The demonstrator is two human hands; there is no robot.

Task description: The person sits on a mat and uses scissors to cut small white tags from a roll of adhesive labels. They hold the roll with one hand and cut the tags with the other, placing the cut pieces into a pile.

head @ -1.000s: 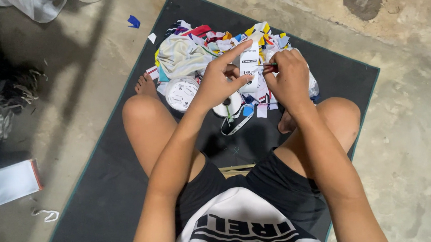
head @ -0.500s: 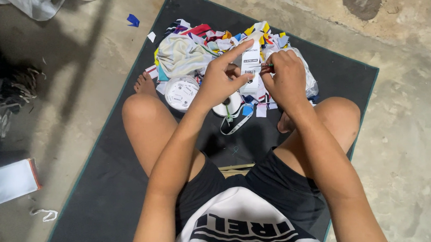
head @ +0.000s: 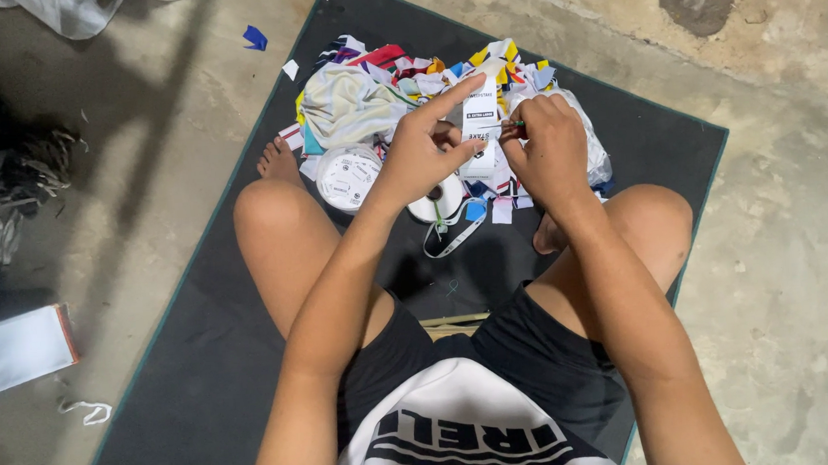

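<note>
I sit cross-legged on a dark mat (head: 202, 370). My left hand (head: 423, 150) pinches the edge of a small white printed paper tag (head: 480, 113), with the index finger raised. My right hand (head: 548, 148) is closed around a thin green stick-like tool (head: 511, 124) whose tip touches the tag. Both hands hover above a pile of colourful paper and cloth scraps (head: 376, 82). A white round tape roll (head: 348, 176) lies beside my left knee, and a second roll (head: 441, 202) sits under my hands.
Bare concrete floor surrounds the mat. A white packet with a red edge (head: 14, 351) lies at the left, with a white cord (head: 85, 411) near it. Dark tangled items (head: 9, 181) sit at the far left. A blue scrap (head: 255, 37) lies off the mat.
Both hands have shifted slightly, and the left index finger has lifted off the tag. The tag stays between the hands.
</note>
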